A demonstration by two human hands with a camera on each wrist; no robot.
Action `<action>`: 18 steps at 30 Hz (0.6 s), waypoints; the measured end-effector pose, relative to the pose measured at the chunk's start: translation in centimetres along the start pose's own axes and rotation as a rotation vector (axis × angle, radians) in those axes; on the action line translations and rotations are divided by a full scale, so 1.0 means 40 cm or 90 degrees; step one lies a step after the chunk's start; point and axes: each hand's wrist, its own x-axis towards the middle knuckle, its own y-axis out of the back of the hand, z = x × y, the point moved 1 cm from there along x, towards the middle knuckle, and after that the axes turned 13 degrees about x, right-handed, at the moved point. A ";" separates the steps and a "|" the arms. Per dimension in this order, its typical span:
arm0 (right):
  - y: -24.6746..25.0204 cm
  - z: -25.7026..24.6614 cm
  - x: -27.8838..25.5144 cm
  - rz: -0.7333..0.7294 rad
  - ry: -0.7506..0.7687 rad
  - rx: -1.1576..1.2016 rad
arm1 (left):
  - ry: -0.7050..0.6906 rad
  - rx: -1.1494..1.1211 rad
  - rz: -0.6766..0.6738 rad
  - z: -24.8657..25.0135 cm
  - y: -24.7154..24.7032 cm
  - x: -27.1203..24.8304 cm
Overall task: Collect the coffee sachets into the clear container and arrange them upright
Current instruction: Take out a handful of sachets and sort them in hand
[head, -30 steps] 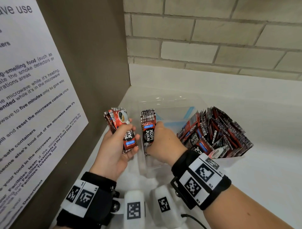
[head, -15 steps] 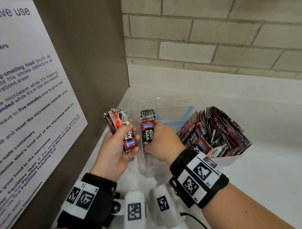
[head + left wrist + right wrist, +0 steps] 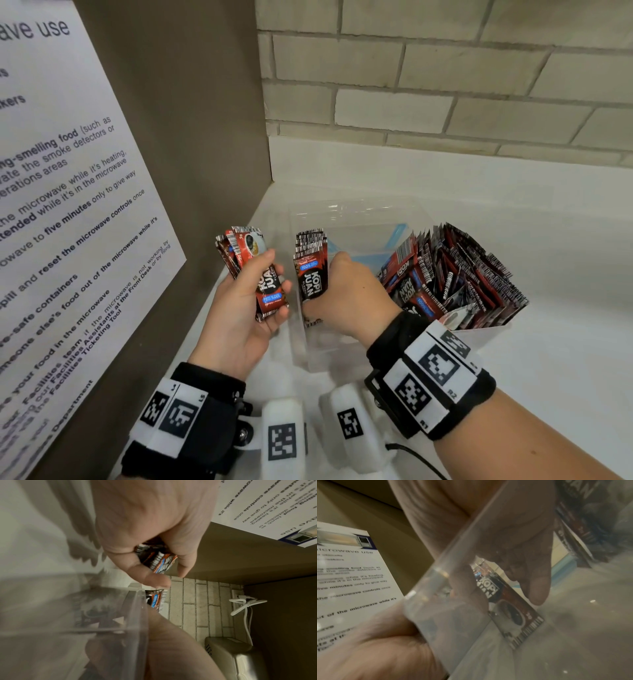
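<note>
Head: right hand [image 3: 346, 294] gripping red-black coffee sachets [image 3: 310, 274] upright inside clear plastic container [image 3: 359, 212]; left hand [image 3: 239, 308] clutching spare bundle [image 3: 253, 267]; more leaning right. Left wrist: bundle pinched. Right wrist: sachet near floor. Roughly half remaining, judging.

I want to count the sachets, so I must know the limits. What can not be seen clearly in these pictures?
- How many sachets the left hand grips: head view, the bundle overlaps and the thumb covers it.
- Right hand fingers: head view, hidden behind its stack.
- Bottom of the clear container: right wrist view, blurred through the wall.
- Packed sachets: too dense to count.
</note>
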 end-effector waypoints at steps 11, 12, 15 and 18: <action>0.080 -0.036 -0.049 0.066 0.123 0.359 | -0.050 -0.026 -0.080 0.013 -0.011 -0.022; 0.080 -0.037 -0.054 0.042 0.119 0.408 | -0.057 -0.014 -0.086 0.011 -0.013 -0.023; 0.075 -0.030 -0.056 -0.028 0.123 0.477 | -0.083 0.019 -0.080 0.010 -0.015 -0.031; 0.055 -0.023 -0.048 -0.072 0.118 0.479 | -0.098 0.038 -0.071 0.008 -0.014 -0.030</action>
